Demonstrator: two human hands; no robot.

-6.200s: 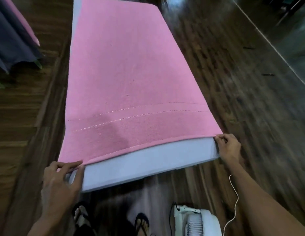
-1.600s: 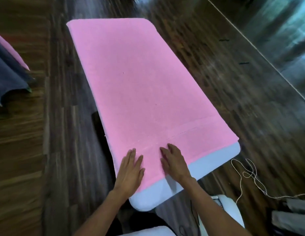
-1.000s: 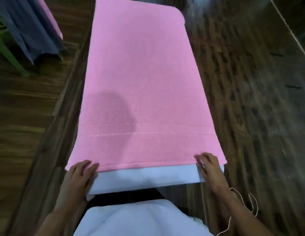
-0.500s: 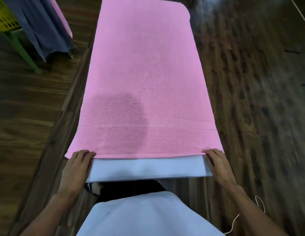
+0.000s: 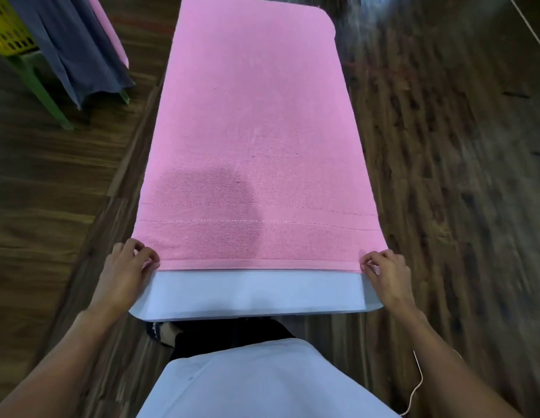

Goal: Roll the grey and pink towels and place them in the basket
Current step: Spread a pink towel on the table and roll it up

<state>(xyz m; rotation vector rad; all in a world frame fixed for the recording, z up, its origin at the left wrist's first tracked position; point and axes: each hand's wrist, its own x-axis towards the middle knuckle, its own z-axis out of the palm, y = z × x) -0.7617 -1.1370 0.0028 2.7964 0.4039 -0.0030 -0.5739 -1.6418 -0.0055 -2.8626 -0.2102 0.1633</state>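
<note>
Pink towel point(image 5: 256, 122) lies flat lengthwise on a white desk point(image 5: 253, 292), near hem just short of the desk's near edge. Grey towel point(image 5: 72, 46) hangs at far left beside a yellow basket point(image 5: 6, 28), well apart from the desk. Left hand point(image 5: 123, 274) and right hand point(image 5: 386, 277) each sit at a near corner, fingertips curled onto the hem, apparently pinching it. Risks: uneven start btwn hands gives a coned roll; a loose first turn leaves a slack core; towel edges w/ little margin may slip off the desk sides.
</note>
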